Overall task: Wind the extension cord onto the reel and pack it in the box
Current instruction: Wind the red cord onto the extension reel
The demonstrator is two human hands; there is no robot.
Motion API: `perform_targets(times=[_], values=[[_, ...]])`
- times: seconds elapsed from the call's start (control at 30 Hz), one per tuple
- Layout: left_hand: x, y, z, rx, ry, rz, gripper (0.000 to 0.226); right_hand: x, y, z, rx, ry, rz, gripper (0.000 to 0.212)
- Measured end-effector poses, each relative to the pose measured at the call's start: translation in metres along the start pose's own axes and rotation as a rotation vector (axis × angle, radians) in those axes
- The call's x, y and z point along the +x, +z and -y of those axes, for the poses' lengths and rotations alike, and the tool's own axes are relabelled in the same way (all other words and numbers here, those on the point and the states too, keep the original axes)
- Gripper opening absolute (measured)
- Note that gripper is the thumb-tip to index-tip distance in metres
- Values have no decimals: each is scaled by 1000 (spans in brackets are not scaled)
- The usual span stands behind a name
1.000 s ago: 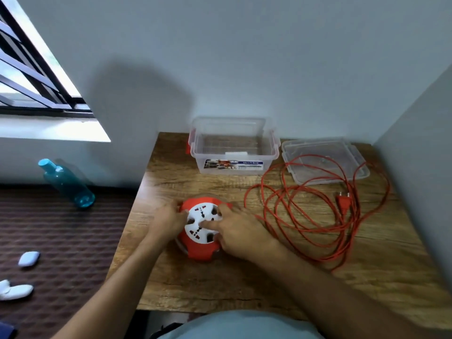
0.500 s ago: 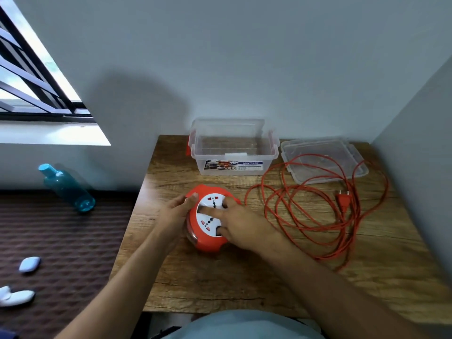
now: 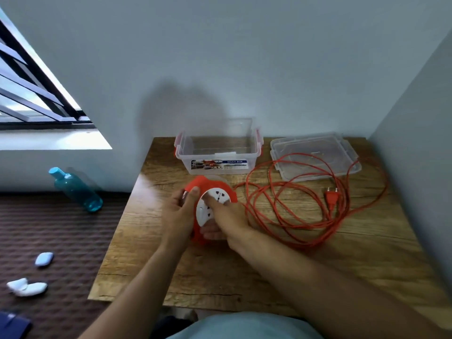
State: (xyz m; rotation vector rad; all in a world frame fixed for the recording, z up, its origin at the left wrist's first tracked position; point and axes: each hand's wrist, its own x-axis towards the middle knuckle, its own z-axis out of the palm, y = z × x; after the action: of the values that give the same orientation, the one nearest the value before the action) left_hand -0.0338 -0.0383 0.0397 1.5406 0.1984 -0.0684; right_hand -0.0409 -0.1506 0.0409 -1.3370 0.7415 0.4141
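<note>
On the wooden table (image 3: 269,277): round orange plastic reel with white socket face (image 3: 215,195), rim gripped by left hand (image 3: 177,214); right hand (image 3: 228,217) lays a finger on the face, its hold unclear. Alongside, the orange extension cord (image 3: 308,241) sprawls unwound in overlapping loops; winding may snag them into knots.

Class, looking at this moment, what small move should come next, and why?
Probably turn the white face of the reel with the right hand to draw in the cord: the left hand grips the rim, right fingers rest on the face, and the cord lies loose on the table.
</note>
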Motion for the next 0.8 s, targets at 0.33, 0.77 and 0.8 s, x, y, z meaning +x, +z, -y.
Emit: perform_targets(times=[0.33,0.77,0.8], values=[[17,-21,7,-31,-170,63,18,-5,-54,-22,-1377,-1064,-112,52],[63,-30,-18,190,-205,342,20,11,-38,19,-2018,-1318,68,72],[62,-29,-18,183,-182,328,18,10,-34,16,-1911,-1222,-2,68]])
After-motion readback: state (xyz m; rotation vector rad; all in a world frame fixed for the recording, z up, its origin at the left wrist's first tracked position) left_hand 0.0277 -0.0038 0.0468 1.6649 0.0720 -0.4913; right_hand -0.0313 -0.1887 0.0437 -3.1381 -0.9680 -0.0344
